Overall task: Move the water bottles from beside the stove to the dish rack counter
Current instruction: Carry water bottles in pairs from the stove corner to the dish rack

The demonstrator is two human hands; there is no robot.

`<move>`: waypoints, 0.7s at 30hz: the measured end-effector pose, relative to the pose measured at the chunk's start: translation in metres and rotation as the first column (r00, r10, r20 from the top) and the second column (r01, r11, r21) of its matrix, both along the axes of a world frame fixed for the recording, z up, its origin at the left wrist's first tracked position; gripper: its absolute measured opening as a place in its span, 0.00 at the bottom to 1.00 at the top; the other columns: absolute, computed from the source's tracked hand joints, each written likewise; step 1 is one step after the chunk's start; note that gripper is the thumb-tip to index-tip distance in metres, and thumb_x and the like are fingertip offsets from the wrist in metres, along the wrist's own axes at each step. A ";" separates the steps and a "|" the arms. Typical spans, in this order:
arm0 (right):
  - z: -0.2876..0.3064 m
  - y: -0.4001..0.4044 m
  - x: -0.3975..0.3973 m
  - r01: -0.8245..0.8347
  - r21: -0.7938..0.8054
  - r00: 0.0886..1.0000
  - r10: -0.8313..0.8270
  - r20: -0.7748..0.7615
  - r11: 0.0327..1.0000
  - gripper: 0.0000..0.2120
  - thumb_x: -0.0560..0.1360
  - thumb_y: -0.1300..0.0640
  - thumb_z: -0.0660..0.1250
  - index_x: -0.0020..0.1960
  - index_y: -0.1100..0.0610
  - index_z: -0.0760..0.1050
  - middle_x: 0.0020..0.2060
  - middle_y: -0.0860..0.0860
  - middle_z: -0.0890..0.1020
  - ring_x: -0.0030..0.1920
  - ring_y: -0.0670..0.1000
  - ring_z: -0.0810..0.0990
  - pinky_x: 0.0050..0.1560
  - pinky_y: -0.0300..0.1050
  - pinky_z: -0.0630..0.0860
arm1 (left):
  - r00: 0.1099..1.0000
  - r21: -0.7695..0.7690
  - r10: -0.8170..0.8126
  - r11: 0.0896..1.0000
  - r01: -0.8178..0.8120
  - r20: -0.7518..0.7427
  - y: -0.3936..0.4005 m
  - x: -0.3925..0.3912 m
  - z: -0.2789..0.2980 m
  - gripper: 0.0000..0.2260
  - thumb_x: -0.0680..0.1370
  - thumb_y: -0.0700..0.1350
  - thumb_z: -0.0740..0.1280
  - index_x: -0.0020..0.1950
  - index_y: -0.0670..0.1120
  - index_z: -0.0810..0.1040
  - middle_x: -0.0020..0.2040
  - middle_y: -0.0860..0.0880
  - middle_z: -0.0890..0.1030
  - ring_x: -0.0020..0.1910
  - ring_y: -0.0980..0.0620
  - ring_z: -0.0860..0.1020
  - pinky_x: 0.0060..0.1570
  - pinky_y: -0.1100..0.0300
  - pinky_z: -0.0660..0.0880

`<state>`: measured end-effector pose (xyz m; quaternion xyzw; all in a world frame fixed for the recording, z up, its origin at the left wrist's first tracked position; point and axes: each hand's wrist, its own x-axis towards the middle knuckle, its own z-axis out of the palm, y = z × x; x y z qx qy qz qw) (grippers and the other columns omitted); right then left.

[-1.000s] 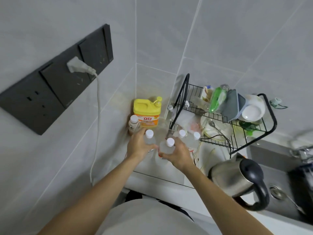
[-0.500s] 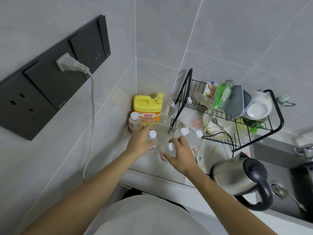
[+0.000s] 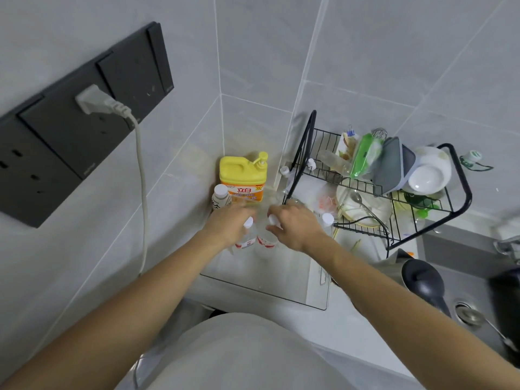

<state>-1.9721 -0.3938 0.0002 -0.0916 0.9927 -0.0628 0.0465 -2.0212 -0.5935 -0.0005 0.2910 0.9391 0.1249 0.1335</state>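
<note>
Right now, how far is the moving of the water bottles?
Done: one capped bottle stands by the dish rack. In hand: the left hand and right hand each grip a bottle on the counter. Left: letting go; the stove is out of view.

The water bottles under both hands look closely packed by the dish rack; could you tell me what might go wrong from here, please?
1. The left hand and right hand work close together over two clear bottles; one could tip the other.
2. A third bottle stands right beside the right hand, against the dish rack, and may get knocked.
3. The small white-capped bottle by the yellow detergent jug sits near the left fingers.
</note>
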 end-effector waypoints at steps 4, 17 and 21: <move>0.008 0.003 -0.027 -0.056 0.117 0.998 0.055 0.016 0.992 0.16 0.81 0.45 0.67 0.65 0.52 0.74 0.57 0.54 0.85 0.64 0.58 0.75 0.60 0.54 0.70 | 0.998 -0.009 0.064 0.998 -0.064 0.019 0.001 -0.005 -0.003 0.06 0.81 0.44 0.70 0.54 0.46 0.75 0.58 0.46 0.81 0.57 0.40 0.80 0.44 0.52 0.73; -0.002 0.023 -0.044 -0.006 0.071 0.996 0.000 0.085 0.997 0.16 0.79 0.48 0.70 0.64 0.52 0.76 0.56 0.57 0.84 0.63 0.60 0.76 0.60 0.54 0.71 | 0.969 0.071 0.247 0.966 -0.247 0.009 0.032 -0.030 -0.010 0.17 0.83 0.50 0.67 0.69 0.44 0.74 0.64 0.39 0.81 0.65 0.35 0.78 0.51 0.49 0.72; -0.004 0.023 -0.045 0.001 0.068 0.995 -0.008 0.095 0.998 0.16 0.80 0.48 0.69 0.65 0.52 0.75 0.56 0.56 0.84 0.64 0.60 0.75 0.60 0.54 0.71 | 0.976 0.068 0.215 0.974 -0.216 0.014 0.037 -0.041 -0.012 0.18 0.83 0.53 0.70 0.66 0.43 0.76 0.62 0.39 0.82 0.64 0.37 0.79 0.49 0.49 0.70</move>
